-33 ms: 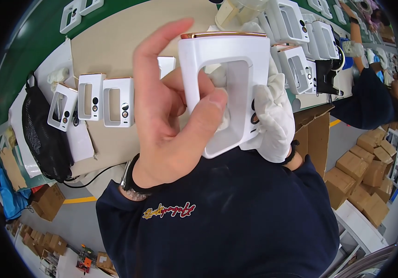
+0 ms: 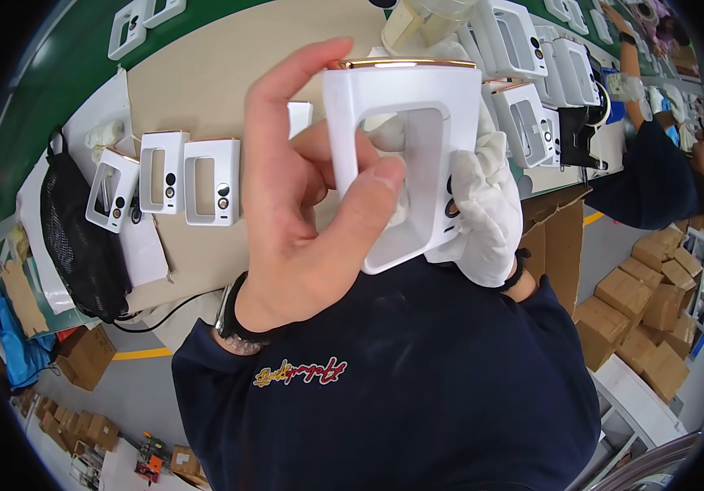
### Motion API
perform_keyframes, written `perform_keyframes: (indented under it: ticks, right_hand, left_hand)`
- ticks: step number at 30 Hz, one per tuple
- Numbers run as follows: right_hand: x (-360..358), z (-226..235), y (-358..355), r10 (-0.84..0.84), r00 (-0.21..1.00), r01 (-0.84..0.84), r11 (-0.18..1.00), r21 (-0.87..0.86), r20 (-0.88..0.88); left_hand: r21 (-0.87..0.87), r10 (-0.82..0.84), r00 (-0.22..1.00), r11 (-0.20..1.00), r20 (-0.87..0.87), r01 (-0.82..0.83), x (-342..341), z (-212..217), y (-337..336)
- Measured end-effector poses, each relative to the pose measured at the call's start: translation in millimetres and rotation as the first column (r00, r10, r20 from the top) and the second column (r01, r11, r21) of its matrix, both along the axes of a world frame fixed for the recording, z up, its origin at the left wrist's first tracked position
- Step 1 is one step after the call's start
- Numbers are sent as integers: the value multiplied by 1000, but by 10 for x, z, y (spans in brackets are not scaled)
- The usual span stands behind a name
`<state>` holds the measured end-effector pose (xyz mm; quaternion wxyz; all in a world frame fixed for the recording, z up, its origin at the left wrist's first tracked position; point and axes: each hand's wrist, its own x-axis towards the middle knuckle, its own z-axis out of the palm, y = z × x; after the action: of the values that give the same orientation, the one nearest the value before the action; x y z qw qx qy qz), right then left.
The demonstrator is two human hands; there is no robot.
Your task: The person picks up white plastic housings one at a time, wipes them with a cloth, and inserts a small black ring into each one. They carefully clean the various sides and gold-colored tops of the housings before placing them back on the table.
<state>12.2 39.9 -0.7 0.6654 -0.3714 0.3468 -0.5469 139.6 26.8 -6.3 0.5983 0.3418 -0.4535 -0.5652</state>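
A white plastic housing [image 2: 401, 88] with a large rounded window and a gold-coloured top edge is held up in front of my chest. My left hand [image 2: 303, 204], bare, grips its left side: the thumb reaches into the window, and the index finger is raised to the top left corner. Gloved in white, my right hand [image 2: 487, 209] closes on the right side, beside the round dark buttons. Some of its fingers are hidden behind the housing. Similar white housings [image 2: 211, 214] stand on the table to the left, and another [image 2: 300, 114] shows partly behind my left hand.
The beige table [image 2: 205, 82] holds a black mesh pouch [image 2: 82, 237] at left. More housings [image 2: 524, 123] and a clear jar [image 2: 426, 20] stand at the back right. An open cardboard box [image 2: 552, 245] is beside my right arm; another person [image 2: 655, 176] works beyond it.
My left hand and the left side of the housing have shifted slightly to the right, and the housing is tilted a little differently. Both hands keep their hold.
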Motion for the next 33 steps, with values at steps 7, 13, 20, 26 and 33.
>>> perform_keyframes:
  ticks: [7, 13, 20, 26, 33]
  right_hand:
    - [-166, -126, 38, 66, 990, -49, 990, 135, -122]
    - [-267, -317, 45, -42, 993, 4, 946, 324, 111]
    - [-175, -199, -33, -110, 989, 80, 961, 265, 99]
    - [-289, -189, -113, -171, 936, 160, 985, -63, -307]
    - [-40, -64, -401, 75, 970, -89, 995, -52, -233]
  left_hand:
    - [159, -212, 977, 965, -4, 210, 183, -36, -131]
    - [161, -216, 971, 960, -104, 230, 61, -74, -96]
    - [11, -121, 967, 993, 225, 122, -135, 18, 8]
    - [86, -175, 931, 984, 321, 155, -39, 71, 5]
    - [-284, 190, 971, 948, 145, -143, -263, -230, -17]
